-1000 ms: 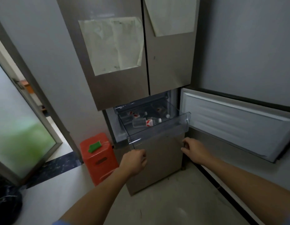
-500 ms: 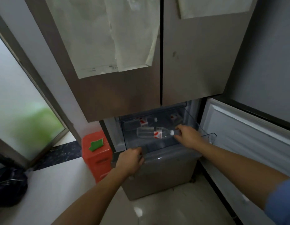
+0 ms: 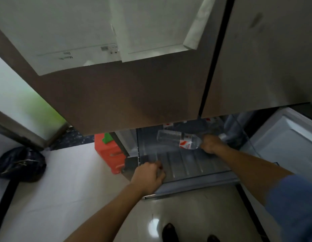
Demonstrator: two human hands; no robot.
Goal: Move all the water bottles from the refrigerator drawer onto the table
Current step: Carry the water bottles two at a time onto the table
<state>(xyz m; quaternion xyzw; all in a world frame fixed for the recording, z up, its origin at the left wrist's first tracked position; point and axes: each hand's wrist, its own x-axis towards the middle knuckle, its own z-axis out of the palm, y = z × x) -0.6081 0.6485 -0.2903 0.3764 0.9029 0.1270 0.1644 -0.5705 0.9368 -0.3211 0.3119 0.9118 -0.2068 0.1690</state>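
**Right hand takes hold of a bottle lying sideways in the open fridge drawer**

View from the person's head, looking down. A tall brown refrigerator (image 3: 151,102) fills the upper half of the view, with white papers stuck on its closed upper doors. Below them a clear plastic drawer (image 3: 195,181) is pulled out toward the person, and its ribbed floor is bare in the near half. To the right a lower door (image 3: 282,137) stands swung open. On the floor to the left sit a black bag (image 3: 19,165) and, closer to the fridge, an orange box (image 3: 108,152).

Two bare forearms reach in from the bottom edge. The left hand (image 3: 148,177) is at the near left corner of the drawer, fingers curled over its front rim. The right hand (image 3: 210,143) is further in, at the far right of the drawer, and it is the one on the bottle. Its fingers are wrapped round the neck end.

The water bottle (image 3: 171,139) lies on its side in the far half of the drawer, with its long axis running left to right. Its base points left and its neck points right into the right hand, so the body stretches leftward from the grip. It is clear plastic with a red and white label near the neck, and the hand hides the cap end.

Behind it, half hidden under the door edge, red labels suggest other bottles (image 3: 167,126) at the far wall. How many cannot be told. No table is in view.
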